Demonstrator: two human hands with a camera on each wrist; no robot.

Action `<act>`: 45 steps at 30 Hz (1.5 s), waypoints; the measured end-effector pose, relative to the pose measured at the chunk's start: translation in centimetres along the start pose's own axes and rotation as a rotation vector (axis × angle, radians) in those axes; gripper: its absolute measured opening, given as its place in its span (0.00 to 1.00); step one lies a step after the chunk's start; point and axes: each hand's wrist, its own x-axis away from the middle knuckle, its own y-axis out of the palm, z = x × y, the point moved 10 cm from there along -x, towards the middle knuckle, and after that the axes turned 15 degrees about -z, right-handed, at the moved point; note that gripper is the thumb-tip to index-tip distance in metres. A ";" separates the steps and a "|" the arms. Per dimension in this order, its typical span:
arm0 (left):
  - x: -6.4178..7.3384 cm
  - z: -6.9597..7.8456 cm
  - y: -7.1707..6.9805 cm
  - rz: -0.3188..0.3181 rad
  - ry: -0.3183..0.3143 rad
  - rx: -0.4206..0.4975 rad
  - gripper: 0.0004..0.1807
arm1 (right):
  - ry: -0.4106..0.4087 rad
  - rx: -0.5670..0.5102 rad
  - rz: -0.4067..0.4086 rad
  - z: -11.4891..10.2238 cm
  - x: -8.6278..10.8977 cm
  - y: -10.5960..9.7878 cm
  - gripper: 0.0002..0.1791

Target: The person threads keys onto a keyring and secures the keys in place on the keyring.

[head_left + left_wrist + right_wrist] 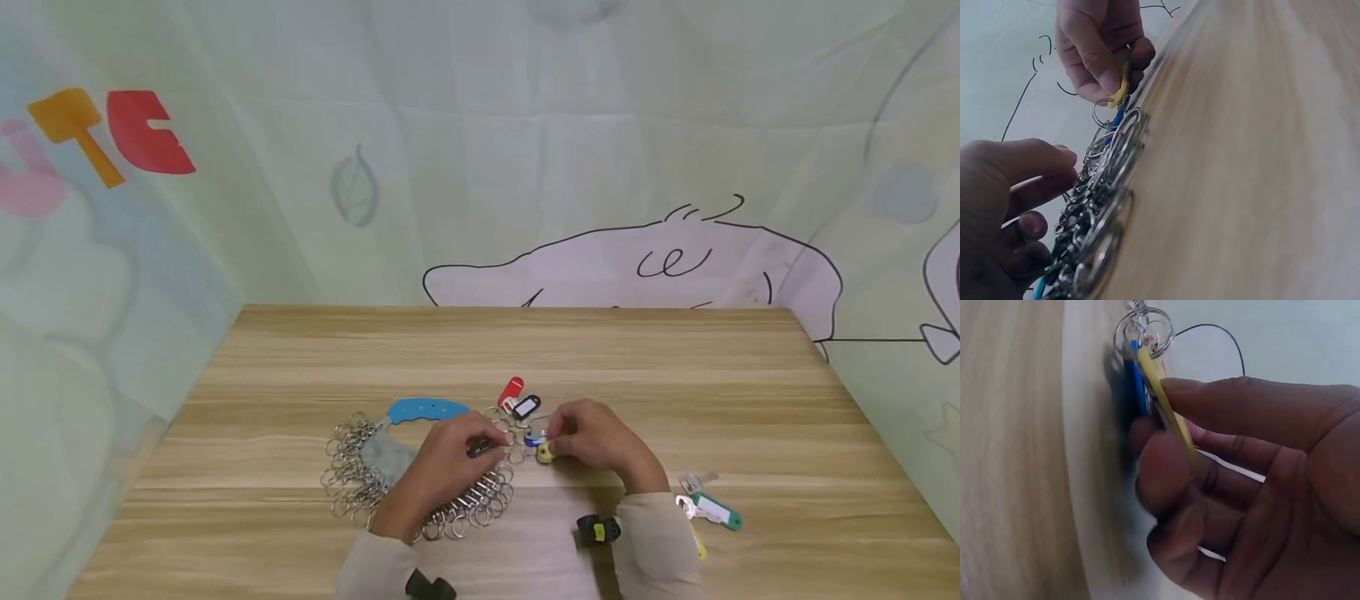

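A hand-shaped mesh of linked metal rings (352, 467) lies on the table, with a blue handle (427, 408) along its far edge. My left hand (457, 454) is over its right part, thumb and finger brought close together. Their tips come right up to the metal rings (1110, 150); whether they pinch one I cannot tell. My right hand (596, 433) pinches a yellow key tag (545, 453) between thumb and fingers. In the right wrist view the yellow tag (1163, 400) meets a split ring (1143, 331), beside a blue key tag (1137, 378).
Beyond the hands lie a red key tag (512, 390) and a black-edged tag (527, 407). By the right sleeve are a green tag (716, 510) with keys (686, 504) and a partly hidden yellow tag (701, 546). A printed cloth (480, 167) hangs behind the wooden table (315, 350).
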 end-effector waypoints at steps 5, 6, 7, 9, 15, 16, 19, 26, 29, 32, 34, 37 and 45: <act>0.1 0.2 -0.2 0.014 0.015 -0.022 0.06 | 0.104 0.090 0.057 0.6 0.3 -0.6 0.09; 0.1 0.3 -0.2 0.015 0.017 -0.035 0.05 | 0.124 0.107 0.066 0.8 0.4 -0.7 0.10; 0.1 0.4 -0.3 0.019 0.023 -0.052 0.05 | 0.144 0.120 0.074 0.8 0.5 -0.8 0.10; 0.2 0.6 -0.4 0.025 0.030 -0.089 0.05 | 0.186 0.141 0.083 1.0 0.6 -0.9 0.09; 0.4 0.9 -0.2 0.000 0.031 -0.217 0.06 | 0.234 0.146 0.108 1.3 1.2 -1.6 0.05; 0.4 0.9 -0.1 -0.006 0.030 -0.234 0.07 | 0.228 0.134 0.116 1.3 1.4 -1.8 0.05; 0.3 1.0 0.2 -0.010 0.037 -0.245 0.07 | 0.204 0.098 0.143 1.1 1.6 -2.4 0.06; -0.1 1.9 1.1 -0.027 0.102 -0.196 0.07 | 0.104 0.062 0.185 -0.1 2.4 -3.4 0.08; -0.1 2.3 1.2 -0.021 0.110 -0.211 0.06 | 0.095 0.042 0.198 -0.3 3.1 -4.2 0.06; -0.1 2.4 1.2 -0.011 0.113 -0.219 0.05 | 0.086 0.012 0.213 -0.3 4.4 -5.2 0.06; -0.2 2.4 1.2 -0.007 0.110 -0.213 0.05 | 0.082 0.006 0.236 -0.1 5.7 -6.2 0.07; -0.3 2.4 0.9 0.014 0.112 -0.188 0.04 | 0.086 0.028 0.288 0.3 8.1 -7.8 0.07; 0.6 3.6 -2.4 0.249 0.185 -0.120 0.07 | 0.143 0.109 0.356 1.2 12.1 -10.0 0.05</act>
